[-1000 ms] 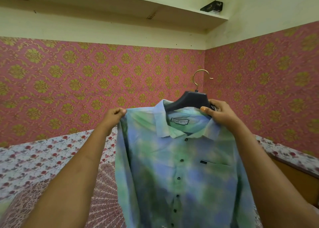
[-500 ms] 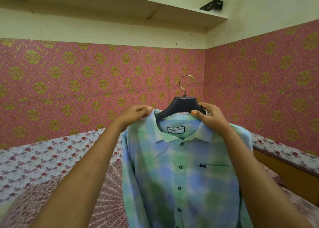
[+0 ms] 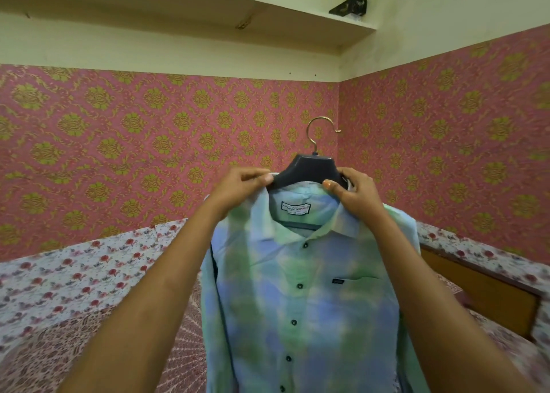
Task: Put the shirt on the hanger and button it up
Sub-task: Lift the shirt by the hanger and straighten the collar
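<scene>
Pinching the collar (image 3: pixel 263 223), the left hand (image 3: pixel 241 190) and the right hand (image 3: pixel 354 197), which grips hanger (image 3: pixel 312 169) and cloth together, hold the shirt (image 3: pixel 297 303) hanging below them. Loosening the right grip could drop everything; a leftward tug may slip a shoulder off.

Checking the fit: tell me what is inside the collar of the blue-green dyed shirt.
Visible in the blue-green dyed shirt collar: the dark plastic hanger middle, brass hook above, and a white label. Fabric covers the hanger arms. The left hand and right hand hold the collar.
</scene>
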The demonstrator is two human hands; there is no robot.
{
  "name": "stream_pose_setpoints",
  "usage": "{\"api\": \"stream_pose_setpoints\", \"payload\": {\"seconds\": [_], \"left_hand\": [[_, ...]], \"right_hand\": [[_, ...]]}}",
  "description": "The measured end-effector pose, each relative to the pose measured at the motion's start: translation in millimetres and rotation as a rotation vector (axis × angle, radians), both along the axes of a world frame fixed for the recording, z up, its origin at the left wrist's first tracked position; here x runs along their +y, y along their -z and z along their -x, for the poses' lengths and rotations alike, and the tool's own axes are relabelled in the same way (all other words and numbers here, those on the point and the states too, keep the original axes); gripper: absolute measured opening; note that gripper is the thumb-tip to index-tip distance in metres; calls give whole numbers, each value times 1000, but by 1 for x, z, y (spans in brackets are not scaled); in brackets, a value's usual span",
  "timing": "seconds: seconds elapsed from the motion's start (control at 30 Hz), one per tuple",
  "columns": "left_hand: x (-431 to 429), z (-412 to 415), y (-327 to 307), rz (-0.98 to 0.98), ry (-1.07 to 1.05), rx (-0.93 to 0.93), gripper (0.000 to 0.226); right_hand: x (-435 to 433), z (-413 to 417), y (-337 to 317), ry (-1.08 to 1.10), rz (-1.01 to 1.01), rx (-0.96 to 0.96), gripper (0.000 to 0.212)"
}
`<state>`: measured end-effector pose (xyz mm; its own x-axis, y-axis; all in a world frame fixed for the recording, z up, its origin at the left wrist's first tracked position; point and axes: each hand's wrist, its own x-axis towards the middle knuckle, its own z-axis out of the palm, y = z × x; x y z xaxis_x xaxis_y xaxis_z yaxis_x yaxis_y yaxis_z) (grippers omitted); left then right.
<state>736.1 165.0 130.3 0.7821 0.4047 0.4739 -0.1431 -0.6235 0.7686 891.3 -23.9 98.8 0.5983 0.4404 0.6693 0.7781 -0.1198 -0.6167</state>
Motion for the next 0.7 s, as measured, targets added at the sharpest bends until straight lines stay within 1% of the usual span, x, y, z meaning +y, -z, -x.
{"api": "stream_pose_setpoints", "payload": {"seconds": [0.03,0.1,0.17,0.23,0.27,0.3,0.37,0.4,0.47,0.57,0.63,0.7], "left_hand": [[-2,2,-3,-68,29,86,32],[-2,6,-12,-90,67,178,39],[0,5,-18,-103,109,202,39],[-6,-2,-20,-143,157,219,47],[-11,-5,-20,-146,174,200,44],[-16,-9,-21,-136,176,160,37],[-21,-15,-24,-105,183,89,21],[-21,-18,-24,-86,191,77,17],[-18,-20,-22,-68,204,46,19],[-10,-19,-21,-49,185,-2,23],[-2,-15,-22,-25,162,-38,22],[6,-11,-23,-7,151,-61,17]], "right_hand": [[1,0,2,4,-6,4,37],[2,0,7,18,-14,8,31],[3,2,9,9,-17,9,32],[5,9,7,-18,-22,-5,41],[6,12,4,-33,-25,-18,45],[7,14,2,-41,-22,-28,47],[7,17,-2,-43,-13,-38,45],[5,16,-4,-48,-2,-33,40],[-1,14,-7,-70,47,-17,33],[-17,4,-6,-47,59,65,35],[-30,-10,3,55,63,103,32],[-40,-22,10,162,119,114,26]]}}
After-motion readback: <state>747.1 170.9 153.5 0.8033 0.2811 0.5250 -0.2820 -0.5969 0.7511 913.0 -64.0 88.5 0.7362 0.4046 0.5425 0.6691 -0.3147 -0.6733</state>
